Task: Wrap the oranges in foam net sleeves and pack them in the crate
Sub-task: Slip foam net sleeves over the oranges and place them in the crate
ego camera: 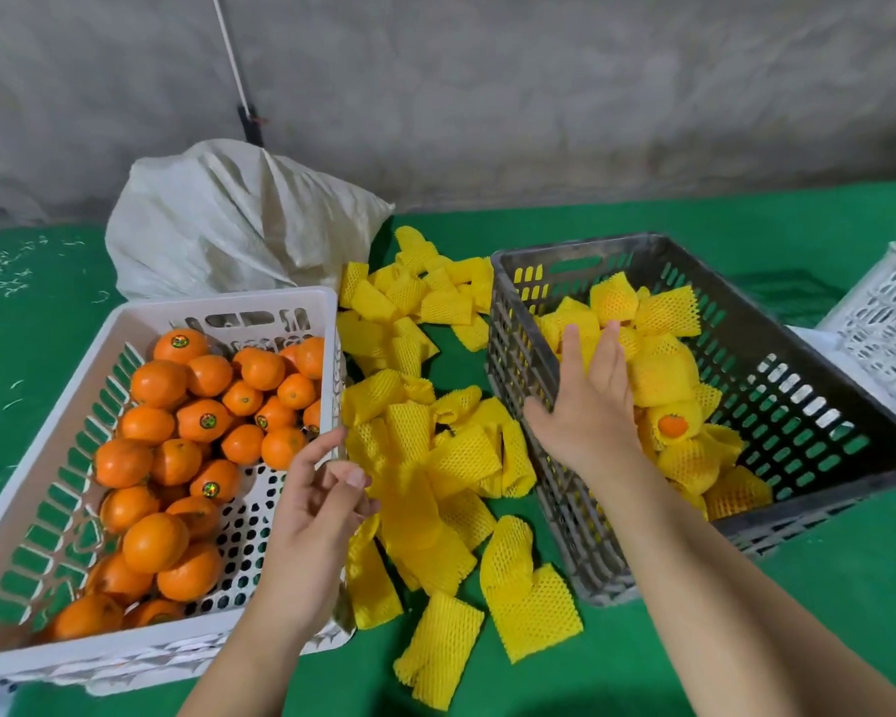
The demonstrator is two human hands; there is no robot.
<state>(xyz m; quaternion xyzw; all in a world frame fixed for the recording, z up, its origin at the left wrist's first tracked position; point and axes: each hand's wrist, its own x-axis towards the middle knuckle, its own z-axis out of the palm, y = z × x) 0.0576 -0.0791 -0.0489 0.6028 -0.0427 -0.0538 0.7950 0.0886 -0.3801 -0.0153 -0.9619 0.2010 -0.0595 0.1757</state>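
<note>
While your right hand (pixel 588 401) reaches flat and released over the grey crate (pixel 797 406) of wrapped oranges (pixel 673 424), your left hand (pixel 314 509) hangs loosely curled, grasping nothing, beside the foam net sleeves (pixel 435 458). These lie flat on the green tabletop (pixel 823 602), long axes pointing every way. Bare oranges (pixel 177 432) fill the white crate (pixel 37 458) left; a sack (pixel 228 219) sits behind.

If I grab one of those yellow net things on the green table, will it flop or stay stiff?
Probably floppy: the loose foam net sleeves lie bent and squashed in a heap. Likely very light too, since they are open mesh. The left hand touches one near the white basket.
</note>
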